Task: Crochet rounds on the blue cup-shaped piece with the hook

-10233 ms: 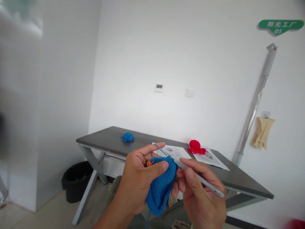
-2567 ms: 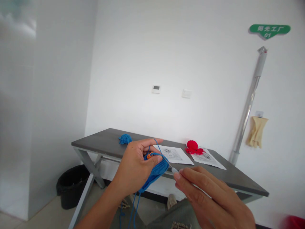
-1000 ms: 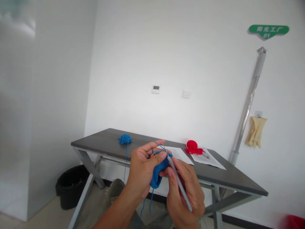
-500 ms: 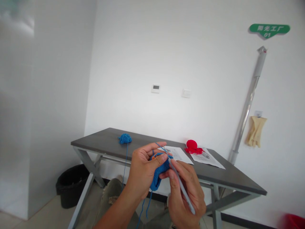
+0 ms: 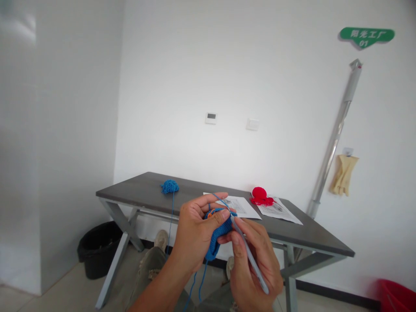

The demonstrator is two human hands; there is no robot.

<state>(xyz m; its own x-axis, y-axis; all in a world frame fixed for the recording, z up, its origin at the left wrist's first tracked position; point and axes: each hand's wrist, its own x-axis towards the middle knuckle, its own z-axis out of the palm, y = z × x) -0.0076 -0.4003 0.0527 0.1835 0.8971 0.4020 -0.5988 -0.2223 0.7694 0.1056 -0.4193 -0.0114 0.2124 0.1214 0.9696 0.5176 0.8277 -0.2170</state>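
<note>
My left hand pinches a blue crochet piece between thumb and fingers, with blue yarn looped over its raised index finger. A bit of orange shows at the top of the piece. My right hand grips a grey-handled crochet hook like a pen, its tip at the piece's upper edge beside my left thumb. Two blue strands hang below the work. The ball of blue yarn lies on the table's left part, and a strand runs down from it over the front edge.
On the dark table are printed sheets and a red yarn ball with loose red crochet beside it. A black bin stands under the left end; a red bucket is at lower right. Gloves hang on the wall.
The view has shifted slightly, so the table and wall items sit a little higher and further left. Both hands keep nearly the same pose on the work.
</note>
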